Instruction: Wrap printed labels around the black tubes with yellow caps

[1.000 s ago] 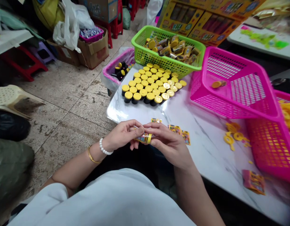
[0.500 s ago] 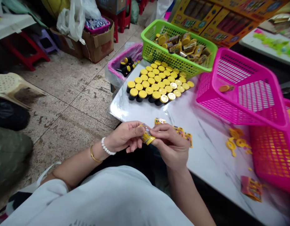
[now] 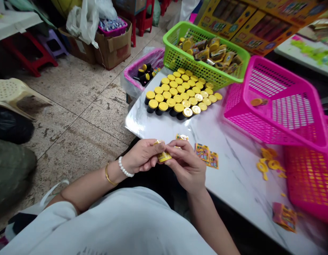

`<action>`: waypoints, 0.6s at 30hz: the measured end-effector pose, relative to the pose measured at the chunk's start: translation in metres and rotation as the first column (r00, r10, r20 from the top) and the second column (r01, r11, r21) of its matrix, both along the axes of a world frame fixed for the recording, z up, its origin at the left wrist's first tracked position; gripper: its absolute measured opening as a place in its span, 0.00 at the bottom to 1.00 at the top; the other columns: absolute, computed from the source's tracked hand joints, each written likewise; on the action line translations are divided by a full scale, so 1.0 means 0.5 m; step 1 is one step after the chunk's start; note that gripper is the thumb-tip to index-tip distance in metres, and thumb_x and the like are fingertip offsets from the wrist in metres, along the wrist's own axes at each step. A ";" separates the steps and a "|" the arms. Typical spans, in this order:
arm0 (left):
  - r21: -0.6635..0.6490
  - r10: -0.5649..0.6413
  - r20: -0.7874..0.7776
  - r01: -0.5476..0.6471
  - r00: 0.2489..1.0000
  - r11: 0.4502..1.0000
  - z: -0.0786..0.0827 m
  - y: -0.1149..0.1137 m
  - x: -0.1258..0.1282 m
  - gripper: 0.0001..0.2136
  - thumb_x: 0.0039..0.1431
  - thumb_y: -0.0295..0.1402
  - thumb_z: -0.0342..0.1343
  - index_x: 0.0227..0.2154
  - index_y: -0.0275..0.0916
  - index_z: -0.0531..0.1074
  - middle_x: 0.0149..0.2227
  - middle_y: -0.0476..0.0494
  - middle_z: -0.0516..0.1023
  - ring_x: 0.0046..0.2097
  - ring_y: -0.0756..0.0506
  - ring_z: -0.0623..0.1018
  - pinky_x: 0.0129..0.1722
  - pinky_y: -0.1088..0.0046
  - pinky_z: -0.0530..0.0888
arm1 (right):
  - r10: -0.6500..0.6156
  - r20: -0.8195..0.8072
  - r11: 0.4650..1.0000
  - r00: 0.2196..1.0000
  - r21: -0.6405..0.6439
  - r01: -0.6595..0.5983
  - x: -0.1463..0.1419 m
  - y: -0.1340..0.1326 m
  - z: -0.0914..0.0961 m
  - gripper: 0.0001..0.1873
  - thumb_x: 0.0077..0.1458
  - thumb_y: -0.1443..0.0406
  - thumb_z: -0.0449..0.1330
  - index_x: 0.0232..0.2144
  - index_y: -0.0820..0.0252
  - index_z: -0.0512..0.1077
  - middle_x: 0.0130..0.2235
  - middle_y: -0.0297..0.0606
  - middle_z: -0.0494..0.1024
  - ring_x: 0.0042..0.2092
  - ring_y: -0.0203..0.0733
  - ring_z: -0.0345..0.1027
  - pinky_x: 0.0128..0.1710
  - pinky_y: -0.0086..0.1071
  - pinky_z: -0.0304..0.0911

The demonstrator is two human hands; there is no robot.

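In front of my body, a small yellow printed wrapper (image 3: 164, 156) is between my two hands. My left hand (image 3: 142, 154), wearing a bead bracelet, is closed on its left side with the thumb on top. The fingertips and thumb of my right hand (image 3: 188, 165) pinch its right edge. Whether anything is inside the wrapper I cannot tell. Flat yellow printed wrappers (image 3: 202, 152) lie on the table just beyond my right hand, with another wrapper (image 3: 182, 136) near its fingertips. Further back, black tubs with yellow lids (image 3: 177, 92) stand upright in rows.
A green basket (image 3: 206, 69) of wrapped tubs stands behind the rows. On the right are a pink basket (image 3: 275, 136) with one tub inside and a second pink basket (image 3: 307, 184). Yellow plastic pieces (image 3: 270, 161) and folded wrappers (image 3: 284, 216) lie on the white table (image 3: 233, 184).
My right hand has shifted slightly left, uncovering more of the wrappers on the table. The held wrapper has turned a little and is more covered by my fingers. The view has shifted slightly.
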State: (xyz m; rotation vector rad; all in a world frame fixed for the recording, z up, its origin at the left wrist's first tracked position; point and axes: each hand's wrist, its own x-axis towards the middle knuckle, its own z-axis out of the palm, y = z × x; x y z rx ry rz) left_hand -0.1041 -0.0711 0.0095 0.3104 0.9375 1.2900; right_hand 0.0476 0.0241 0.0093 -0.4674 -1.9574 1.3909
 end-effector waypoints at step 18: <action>-0.039 0.013 0.043 -0.011 0.999 0.999 0.001 0.001 0.024 0.30 0.47 0.62 0.63 0.32 0.34 0.73 0.12 0.55 0.68 0.10 0.57 0.58 0.08 0.84 0.52 | -0.021 0.120 0.977 0.992 0.214 -0.005 -0.003 -0.015 0.036 0.26 0.53 0.65 0.69 0.53 0.35 0.76 0.46 0.37 0.77 0.45 0.48 0.78 0.35 0.37 0.80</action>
